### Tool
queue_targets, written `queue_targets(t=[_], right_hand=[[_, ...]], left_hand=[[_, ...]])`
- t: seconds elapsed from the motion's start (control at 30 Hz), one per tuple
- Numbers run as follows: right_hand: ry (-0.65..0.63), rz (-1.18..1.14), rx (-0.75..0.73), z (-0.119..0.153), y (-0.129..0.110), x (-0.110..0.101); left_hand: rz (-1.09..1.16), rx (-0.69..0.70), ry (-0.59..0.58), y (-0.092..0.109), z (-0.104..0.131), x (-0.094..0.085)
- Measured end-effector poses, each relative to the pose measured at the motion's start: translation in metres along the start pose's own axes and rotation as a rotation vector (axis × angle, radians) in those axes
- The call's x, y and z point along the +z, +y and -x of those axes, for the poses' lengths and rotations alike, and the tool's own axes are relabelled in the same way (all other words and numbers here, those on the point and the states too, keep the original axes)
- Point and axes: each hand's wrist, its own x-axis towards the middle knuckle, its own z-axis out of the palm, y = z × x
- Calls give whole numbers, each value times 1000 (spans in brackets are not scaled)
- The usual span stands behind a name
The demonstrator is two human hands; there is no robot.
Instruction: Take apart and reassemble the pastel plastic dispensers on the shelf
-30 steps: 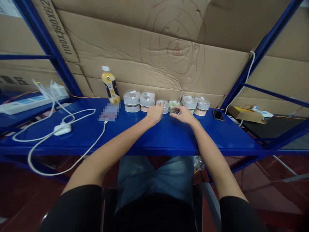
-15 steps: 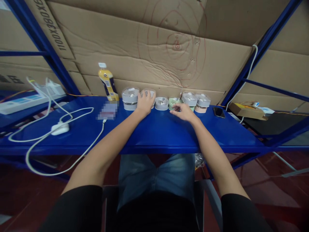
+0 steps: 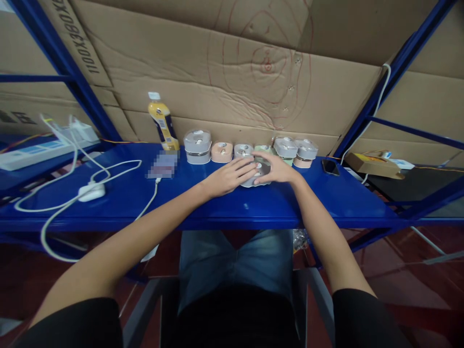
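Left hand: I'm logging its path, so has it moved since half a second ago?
Yes: the left hand has moved right, farther from the yellow bottle and nearer the table's front edge.

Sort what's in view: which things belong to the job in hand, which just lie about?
In the job: left hand, right hand, grey container between them, likely the row of containers behind.

Lying about: yellow bottle, phone, white adapter, power strip, cardboard box.

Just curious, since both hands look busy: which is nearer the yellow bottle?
Left. The left hand is to the right of the yellow bottle, nearer the person; the right hand is farther right.
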Motion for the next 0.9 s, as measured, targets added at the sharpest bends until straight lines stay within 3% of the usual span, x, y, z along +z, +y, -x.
queue_targets(t=[0.13, 0.33, 0.43, 0.57, 0.8, 0.9], right_hand=[[-96, -20, 42, -1, -10, 11], [-74, 76, 71, -6, -16, 30], [-71, 75, 61, -8, -18, 36], [-23, 22, 116, -6, -16, 28], [253, 66, 253, 3, 0, -4], [289, 94, 285, 3, 3, -6]], left_hand=[[93, -40, 34, 6, 10, -1], [422, -501, -24, 11, 12, -1], [560, -623, -22, 7, 13, 6], [571, -658, -30, -1, 19, 9], [485, -548, -132, 6, 17, -4], [509, -559, -96, 8, 13, -3]])
